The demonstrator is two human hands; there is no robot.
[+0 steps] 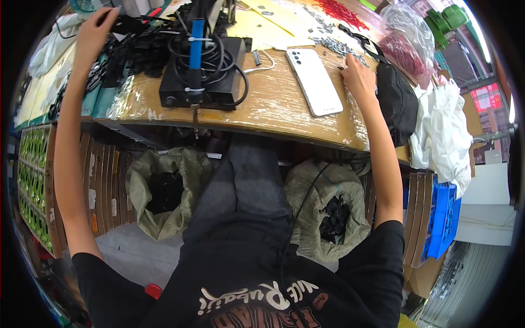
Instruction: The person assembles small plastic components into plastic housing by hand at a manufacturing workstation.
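Observation:
My left hand (96, 31) is stretched out to the far left, at the edge of a heap of black plastic parts (136, 52). Its thumb and fingers curl together, and what lies between them cannot be made out. On the right, my right hand (359, 81) reaches to a scatter of small grey metal pieces (334, 45). The fingers there are bent and pressed together; a small dark bit shows beside them, but anything held is too small to name. A white smartphone (314, 82) lies on the table just left of my right hand.
A black box (232, 65) with coiled cable and a blue-handled tool (196, 46) stands mid-table. Right of my hand lie a black pouch (395, 101) and white plastic bag (442, 131). Open sacks (143, 188) (306, 191) flank my legs. Red pieces (342, 13) lie at the back.

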